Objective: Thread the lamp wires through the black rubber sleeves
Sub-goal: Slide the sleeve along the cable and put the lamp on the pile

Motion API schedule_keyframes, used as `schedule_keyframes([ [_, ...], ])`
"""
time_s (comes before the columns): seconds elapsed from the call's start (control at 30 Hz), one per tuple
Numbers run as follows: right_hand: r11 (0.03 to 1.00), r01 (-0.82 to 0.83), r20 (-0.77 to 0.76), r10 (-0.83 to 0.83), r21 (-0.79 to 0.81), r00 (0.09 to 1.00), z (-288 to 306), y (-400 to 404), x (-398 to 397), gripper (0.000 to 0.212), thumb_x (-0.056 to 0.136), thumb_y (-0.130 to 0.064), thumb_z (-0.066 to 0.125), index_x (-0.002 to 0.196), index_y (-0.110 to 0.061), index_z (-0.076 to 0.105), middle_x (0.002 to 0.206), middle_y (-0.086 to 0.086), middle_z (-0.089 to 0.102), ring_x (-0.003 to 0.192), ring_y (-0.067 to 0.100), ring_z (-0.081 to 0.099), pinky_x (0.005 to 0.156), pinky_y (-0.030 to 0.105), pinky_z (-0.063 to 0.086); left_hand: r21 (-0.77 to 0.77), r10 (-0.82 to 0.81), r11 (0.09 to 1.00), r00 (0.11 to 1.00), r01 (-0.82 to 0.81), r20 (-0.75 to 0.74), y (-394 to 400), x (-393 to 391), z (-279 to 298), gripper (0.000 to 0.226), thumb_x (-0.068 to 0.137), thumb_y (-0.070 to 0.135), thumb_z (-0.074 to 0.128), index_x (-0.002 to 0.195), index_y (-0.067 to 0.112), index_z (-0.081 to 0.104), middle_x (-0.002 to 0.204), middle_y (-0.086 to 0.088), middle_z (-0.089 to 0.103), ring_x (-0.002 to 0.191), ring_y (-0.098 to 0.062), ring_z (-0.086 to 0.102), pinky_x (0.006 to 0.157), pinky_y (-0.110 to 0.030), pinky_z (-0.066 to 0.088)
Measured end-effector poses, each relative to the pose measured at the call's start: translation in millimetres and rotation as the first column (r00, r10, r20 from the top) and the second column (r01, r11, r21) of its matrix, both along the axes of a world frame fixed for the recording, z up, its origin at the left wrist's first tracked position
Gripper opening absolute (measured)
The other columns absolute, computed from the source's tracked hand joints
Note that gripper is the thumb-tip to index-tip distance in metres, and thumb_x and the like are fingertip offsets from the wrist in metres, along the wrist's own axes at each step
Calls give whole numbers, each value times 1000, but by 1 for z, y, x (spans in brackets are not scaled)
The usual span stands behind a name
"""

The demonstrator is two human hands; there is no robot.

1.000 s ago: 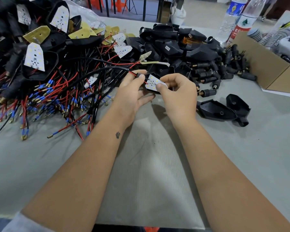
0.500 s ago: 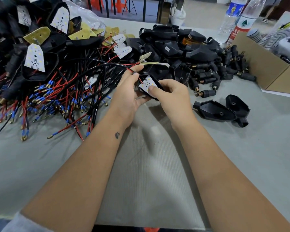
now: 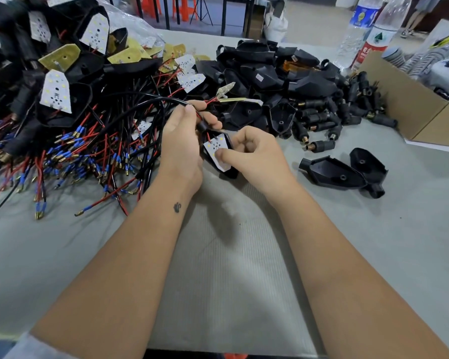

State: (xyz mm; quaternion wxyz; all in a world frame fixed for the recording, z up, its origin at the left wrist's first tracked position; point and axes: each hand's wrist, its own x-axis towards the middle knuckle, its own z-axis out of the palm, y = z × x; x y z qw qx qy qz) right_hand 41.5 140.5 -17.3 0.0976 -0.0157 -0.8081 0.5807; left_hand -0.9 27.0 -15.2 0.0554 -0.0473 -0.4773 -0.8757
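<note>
My left hand [image 3: 184, 143] pinches a black-sheathed lamp wire [image 3: 151, 99] with a red lead showing past the fingertips. A short black rubber sleeve [image 3: 202, 126] sits on that wire just below my left fingers. My right hand [image 3: 254, 154] grips a black lamp housing [image 3: 227, 170], its thumb pressing on the white LED board [image 3: 215, 149] inside. The two hands almost touch above the grey table. Where the wire enters the housing is hidden by my fingers.
A tangle of wired lamps with red, black and blue-tipped leads [image 3: 70, 141] fills the left. Empty black housings [image 3: 270, 73] and loose sleeves [image 3: 319, 120] are piled behind; two housings [image 3: 332, 172] lie right. A cardboard box [image 3: 410, 104] and bottles [image 3: 373, 35] stand far right.
Both hands have drawn nearer to me and lower. The housing has turned from lying flat to pointing upward, and the black sleeve now shows on the wire between the hands.
</note>
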Motion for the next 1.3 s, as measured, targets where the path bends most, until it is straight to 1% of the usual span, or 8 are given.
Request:
schedule_keyframes([
  [0.07,1000,-29,7,29,-7,1000,1,-1,1,25,76,-14,79,70,-17,55,61,5,62,52,7,45,55,25,34,-33,19,999,1000,-19,-6,-1,-1,-2,31,105,12,33,88,10,58,66,-2,60,66,-20,58,78,-41,48],
  [0.2,994,-100,43,102,-41,994,2,1,2,26,79,-17,79,70,-14,55,50,-11,47,43,1,36,47,16,27,24,-10,1000,1000,10,-10,-5,1,-1,28,102,12,36,95,6,62,67,-4,62,64,-21,60,70,-38,52],
  [0.43,975,-198,-15,197,-98,980,3,-2,4,32,81,-22,75,63,-18,48,55,-5,40,53,9,33,52,25,26,137,-109,985,994,107,7,-7,3,5,29,107,14,29,108,7,57,57,4,47,51,-9,47,55,-23,44],
  [0.57,907,-80,-64,58,-415,996,5,-8,-1,22,81,-38,56,66,-22,48,63,-7,49,58,8,43,66,24,35,165,-343,928,939,335,25,1,10,8,25,106,12,30,99,5,54,53,3,40,48,-10,40,53,-22,39],
  [0.73,810,-10,72,65,-587,995,14,3,1,44,103,-44,36,85,-13,60,50,2,54,37,12,45,37,20,35,-127,-622,770,780,626,69,8,21,2,24,104,10,31,93,6,52,55,2,39,48,-12,42,50,-24,44],
  [0.83,823,11,116,66,-568,991,14,7,2,40,102,-42,42,94,-10,64,69,6,59,37,17,44,37,22,36,-277,-665,683,732,676,148,6,24,1,31,104,9,32,80,10,53,57,-1,38,49,-13,43,51,-25,45],
  [1.13,882,-41,88,93,-470,992,14,2,6,16,96,-18,58,84,-13,68,76,12,57,30,10,33,31,17,31,-386,-678,600,701,701,221,9,27,6,31,104,5,32,75,10,43,50,3,41,46,-11,45,49,-24,46],
  [1.3,717,37,4,-47,-696,999,16,7,1,15,99,-16,55,88,-13,64,67,1,62,39,10,47,35,17,33,-332,-701,600,678,728,221,11,27,4,32,104,10,33,76,9,47,51,1,40,44,-13,43,47,-22,43],
])
